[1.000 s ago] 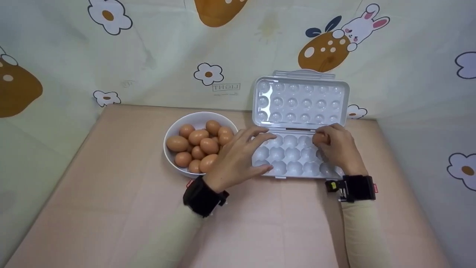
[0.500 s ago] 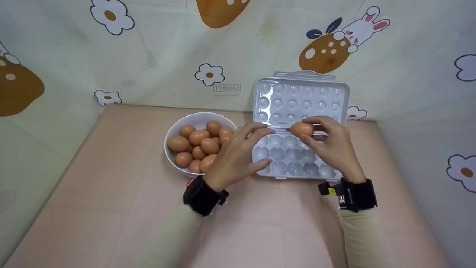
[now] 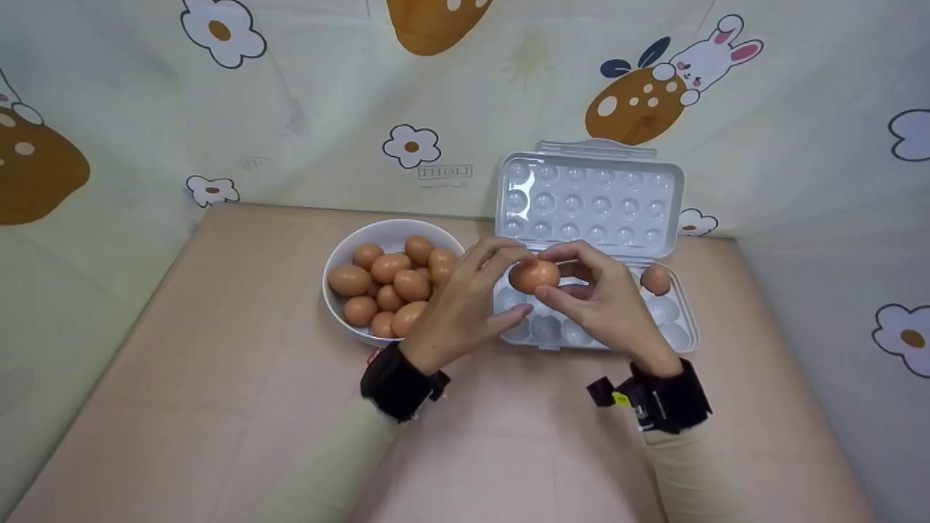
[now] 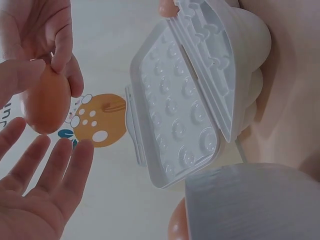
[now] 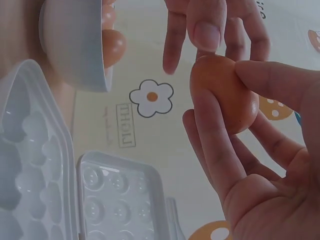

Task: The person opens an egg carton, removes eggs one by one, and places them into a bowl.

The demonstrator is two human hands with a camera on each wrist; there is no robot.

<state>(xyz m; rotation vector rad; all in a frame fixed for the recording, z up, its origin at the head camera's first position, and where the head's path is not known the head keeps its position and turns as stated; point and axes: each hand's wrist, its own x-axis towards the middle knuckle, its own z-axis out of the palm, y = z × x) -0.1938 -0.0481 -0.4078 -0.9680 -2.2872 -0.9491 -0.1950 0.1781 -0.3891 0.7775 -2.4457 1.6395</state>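
A brown egg point(image 3: 535, 277) is pinched between the thumb and fingers of my right hand point(image 3: 609, 309), above the egg tray point(image 3: 692, 319). My left hand point(image 3: 461, 309) hovers beside it with fingers spread, its fingertips close to the egg. In the left wrist view, the left thumb overlaps the held egg point(image 4: 47, 102). The white plastic tray stands with its lid point(image 3: 590, 196) raised, and one egg point(image 3: 656, 279) sits in its far right cup. Other visible cups hold nothing; both hands hide some. Left of the tray is a white bowl point(image 3: 392, 231) of several brown eggs point(image 3: 349, 280).
A table with a pinkish-beige cover point(image 3: 240, 407) carries the bowl and tray. Cloth printed with flowers and a rabbit point(image 3: 305, 109) hangs behind and on both sides. The raised lid stands close to the back cloth.
My right hand has carried an egg leftward from the tray's right end to my left hand's fingertips. The egg in the far right cup is now uncovered. The left hand has barely moved.
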